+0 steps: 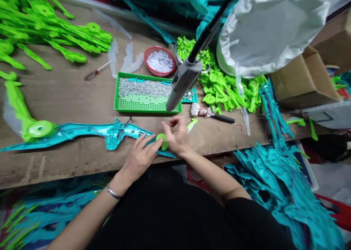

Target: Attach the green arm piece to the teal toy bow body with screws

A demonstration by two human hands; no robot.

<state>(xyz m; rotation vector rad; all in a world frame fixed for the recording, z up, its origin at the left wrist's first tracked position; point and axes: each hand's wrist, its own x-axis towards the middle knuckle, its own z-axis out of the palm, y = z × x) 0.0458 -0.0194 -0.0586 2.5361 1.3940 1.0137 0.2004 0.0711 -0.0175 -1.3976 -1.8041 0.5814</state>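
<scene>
Midway through an assembly step, by the look of it, a person at a scuffed wooden worktop (68, 96) fits a small lime-green rounded plastic piece (162, 140) onto the near end of a long teal plastic toy blade with exposed wiring (90, 131). The left hand (139, 158) lies flat with fingers spread, pressing the blade's end against the board and touching the green piece from the left; it grips nothing. The right hand (177, 136) curls around the same piece from the right, thumb and forefinger pinched narrow just above it; whether something tiny sits in that pinch cannot be told.

Judged from this, the next move calls for a steady downward seat of the piece while the left hand keeps the blade from sliding.

Room is tight. The blade's end and both hands sit at the worktop's near edge, with little board left toward the body. Just beyond the grip stands a green perforated plastic tray of small silvery screws (145, 92), and above it hangs a grey powered screwdriver on a black arm (183, 79), its tip close over the hands. Right of the grip lie a small lime-green clip (192, 124) and a black-handled tool (222, 118); a heap of lime-green plastic parts (227, 90) crowds farther right. Open board lies mostly beyond the blade, to the left.
</scene>
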